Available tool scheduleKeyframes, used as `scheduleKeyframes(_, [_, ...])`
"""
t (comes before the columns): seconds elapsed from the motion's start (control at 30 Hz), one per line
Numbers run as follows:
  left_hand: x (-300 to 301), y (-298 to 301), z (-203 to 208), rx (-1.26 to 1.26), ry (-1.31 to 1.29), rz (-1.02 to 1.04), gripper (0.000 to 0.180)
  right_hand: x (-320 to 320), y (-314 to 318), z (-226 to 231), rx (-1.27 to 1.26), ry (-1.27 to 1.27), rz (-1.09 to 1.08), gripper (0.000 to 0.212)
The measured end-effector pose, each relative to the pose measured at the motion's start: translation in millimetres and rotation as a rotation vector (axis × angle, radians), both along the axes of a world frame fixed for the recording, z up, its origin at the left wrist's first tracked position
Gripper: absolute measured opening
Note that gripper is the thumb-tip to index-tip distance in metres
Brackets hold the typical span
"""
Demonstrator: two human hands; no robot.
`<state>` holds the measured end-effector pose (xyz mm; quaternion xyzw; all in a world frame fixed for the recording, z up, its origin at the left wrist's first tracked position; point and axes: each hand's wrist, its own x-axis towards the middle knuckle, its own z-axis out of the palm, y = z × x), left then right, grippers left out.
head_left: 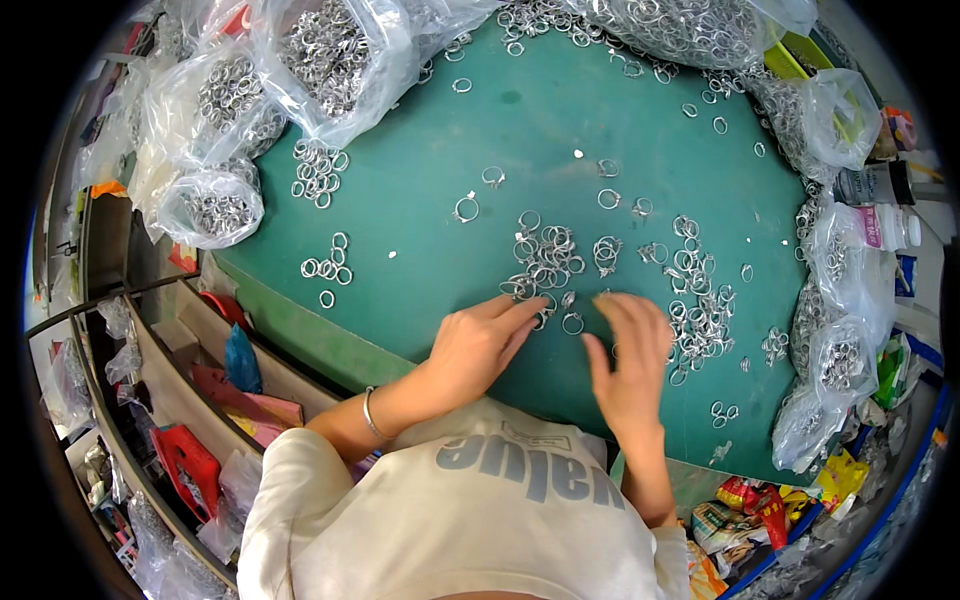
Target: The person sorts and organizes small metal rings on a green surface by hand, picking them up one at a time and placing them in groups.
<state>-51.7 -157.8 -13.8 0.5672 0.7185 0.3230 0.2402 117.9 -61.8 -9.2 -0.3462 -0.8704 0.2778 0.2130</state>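
Left hand (472, 345) at rings (552, 253), right hand (634, 350) near, tabletop (430, 215) open toward left edge (370, 335)

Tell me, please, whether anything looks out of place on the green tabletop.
A small white speck lies left of the central pile of metal rings on the green tabletop. It looks odd beside the rings; I cannot tell what it is.

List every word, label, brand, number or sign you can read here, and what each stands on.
Cream shirt: large grey letters, upside down in the picture, readable; wording withheld.
White bottle with a pink label: print too small to read surely.
Yellow packet: marks too small and blurred to read.
Pile of metal rings: no readable text.
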Motion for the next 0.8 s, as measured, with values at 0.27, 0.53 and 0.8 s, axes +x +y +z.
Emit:
scheduleKeyframes(0.27, [-9.4, -1.9, -4.7, -0.024, -0.031, -0.040, 0.020, 12.4, 8.9, -2.2, 0.063, -0.158, 0.031, 0.028])
scheduleKeyframes(0.53, [-20.5, 33.2, 0.7, -0.057, 0.217, -0.007, 0.013, -40.2, 22.5, -22.0, 0.177, -0.070, 0.045, 0.031])
scheduleKeyframes(0.8, [-32.4, 29.4, -0.4, 0.016, 0.072, 0.140, 0.017, -39.6, 8.1, -8.3, 0.202, -0.063, -0.028, 0.027])
